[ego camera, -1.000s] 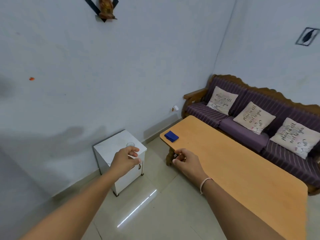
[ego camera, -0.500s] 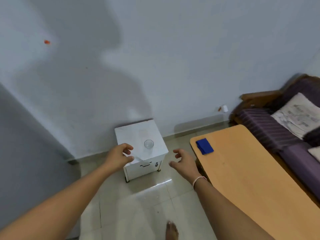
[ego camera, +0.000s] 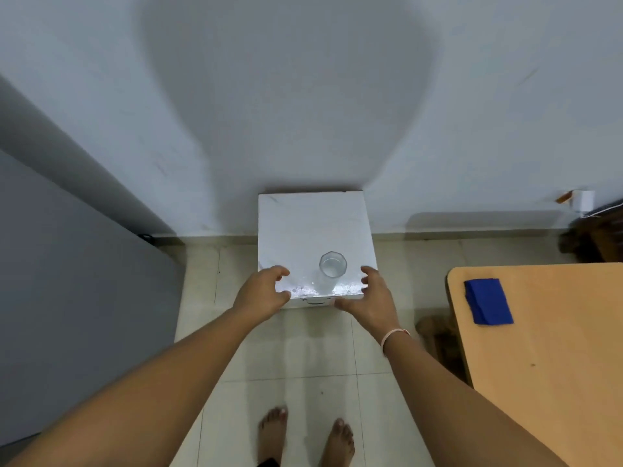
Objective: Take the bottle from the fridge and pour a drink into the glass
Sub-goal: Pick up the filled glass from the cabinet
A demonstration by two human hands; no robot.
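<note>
At the far left stands a tall grey slab (ego camera: pixel 67 281), possibly the fridge side or door, though I cannot tell. Nothing shows a bottle anywhere, so the fetching step appears not yet done.

The left hand (ego camera: pixel 261 293) hangs over the near left corner of the small white cabinet (ego camera: pixel 313 227); its grip is half open, fingers loosely curled, holding nothing. Whether it touches the top I cannot tell.

Between the 2 hands, the glass (ego camera: pixel 332 269) stands upright on the cabinet top near the front edge, clear and seemingly empty, with bright glints on the surface around its base.

The right hand (ego camera: pixel 371 296) is just beside the glass, grip spread, nothing in it.

Further right, a blue folded cloth (ego camera: pixel 488 301) lies on the wooden bench (ego camera: pixel 546 365).

My judgement: this is the approach stage. The next move calls for finding the fridge, opening it, and taking out the bottle while leaving the glass undisturbed.
</note>
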